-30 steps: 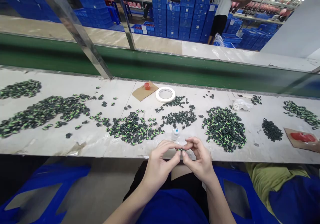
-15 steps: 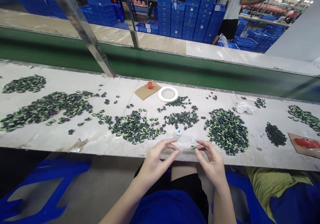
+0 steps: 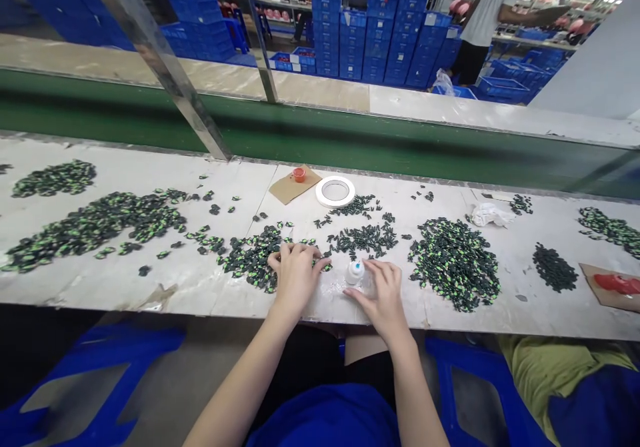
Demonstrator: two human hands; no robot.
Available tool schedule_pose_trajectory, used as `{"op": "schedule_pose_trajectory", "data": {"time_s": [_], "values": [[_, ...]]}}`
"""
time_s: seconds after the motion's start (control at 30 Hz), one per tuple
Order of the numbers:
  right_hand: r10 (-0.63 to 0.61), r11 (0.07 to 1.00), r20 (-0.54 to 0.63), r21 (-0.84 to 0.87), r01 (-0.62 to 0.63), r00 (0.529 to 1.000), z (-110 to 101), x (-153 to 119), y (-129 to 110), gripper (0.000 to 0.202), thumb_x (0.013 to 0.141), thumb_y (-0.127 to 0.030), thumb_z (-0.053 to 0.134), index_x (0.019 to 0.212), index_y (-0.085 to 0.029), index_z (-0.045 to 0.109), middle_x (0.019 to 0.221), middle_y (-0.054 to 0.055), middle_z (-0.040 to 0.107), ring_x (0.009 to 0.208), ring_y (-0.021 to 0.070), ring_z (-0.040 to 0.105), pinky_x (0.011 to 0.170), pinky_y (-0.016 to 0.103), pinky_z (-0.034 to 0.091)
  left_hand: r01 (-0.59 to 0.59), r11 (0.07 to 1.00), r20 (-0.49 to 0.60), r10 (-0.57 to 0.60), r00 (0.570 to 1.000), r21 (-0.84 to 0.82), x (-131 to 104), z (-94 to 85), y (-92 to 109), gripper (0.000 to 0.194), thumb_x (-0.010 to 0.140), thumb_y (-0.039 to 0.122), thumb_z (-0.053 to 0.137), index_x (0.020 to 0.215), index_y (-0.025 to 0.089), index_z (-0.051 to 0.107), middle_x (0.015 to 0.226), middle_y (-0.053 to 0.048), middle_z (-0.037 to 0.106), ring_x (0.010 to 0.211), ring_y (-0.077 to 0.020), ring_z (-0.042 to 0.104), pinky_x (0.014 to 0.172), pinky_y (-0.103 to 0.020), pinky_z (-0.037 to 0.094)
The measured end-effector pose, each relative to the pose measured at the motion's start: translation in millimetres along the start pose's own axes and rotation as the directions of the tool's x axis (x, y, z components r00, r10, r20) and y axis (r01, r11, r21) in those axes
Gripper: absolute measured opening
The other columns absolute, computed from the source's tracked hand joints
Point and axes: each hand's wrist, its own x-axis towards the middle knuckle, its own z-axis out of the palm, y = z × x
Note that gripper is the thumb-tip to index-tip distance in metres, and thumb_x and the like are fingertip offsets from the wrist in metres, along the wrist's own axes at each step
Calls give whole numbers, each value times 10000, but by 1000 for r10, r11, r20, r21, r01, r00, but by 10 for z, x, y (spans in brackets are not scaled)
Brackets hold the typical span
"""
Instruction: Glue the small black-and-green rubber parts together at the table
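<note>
My left hand (image 3: 296, 275) rests over the right part of a pile of small black-and-green pieces (image 3: 255, 254), fingers spread, covering some of them. Its thumb points toward a few pieces at the pile's edge. Just right of it stands a small white bottle with a blue tip (image 3: 355, 272). My right hand (image 3: 383, 297) is open beside this bottle, with thumb and index finger apart at its right and front. Whether a fingertip touches the bottle I cannot tell. Behind the bottle lie small dark pieces (image 3: 365, 239) in a loose heap.
A white tape roll (image 3: 324, 199) and a red cup (image 3: 299, 174) on cardboard (image 3: 283, 190) lie farther back. More black-and-green piles spread left and right (image 3: 455, 264). A crumpled white tissue (image 3: 490, 214) lies at right. Beyond the green strip (image 3: 350, 137), a person stands near blue crates.
My left hand has moved left and forward onto the pile. My right hand has moved left to the bottle; the small black-and-green piece it held no longer shows in its fingers.
</note>
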Motion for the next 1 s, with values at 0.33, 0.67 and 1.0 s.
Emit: {"op": "schedule_pose_trajectory", "data": {"time_s": [0.33, 0.67, 1.0], "values": [[310, 833, 105, 450, -323, 945, -10, -108, -32, 307, 788, -392, 679, 960, -219, 492, 991, 85, 700, 922, 229, 670, 787, 368, 537, -215, 936, 42, 235, 971, -279, -166, 25, 6, 74, 816, 247, 674, 759, 228, 630, 814, -1, 720, 855, -225, 602, 814, -384, 354], [557, 621, -132, 722, -306, 820, -157, -238, 126, 310, 706, -453, 697, 811, -169, 632, 699, 18, 633, 634, 166, 583, 588, 275, 459, -322, 863, -31, 337, 941, -389, -541, 227, -92, 38, 826, 210, 667, 824, 247, 660, 856, 11, 756, 961, -222, 644, 843, -377, 389], [531, 782, -163, 472, -407, 831, -148, -171, -4, 365, 753, -518, 635, 638, -183, 548, 536, -16, 571, 517, 142, 510, 497, 246, 405, -241, 878, -41, 247, 968, -413, -529, 260, -64, 69, 827, 228, 655, 880, 250, 694, 879, -10, 765, 921, -209, 686, 814, -354, 447]]}}
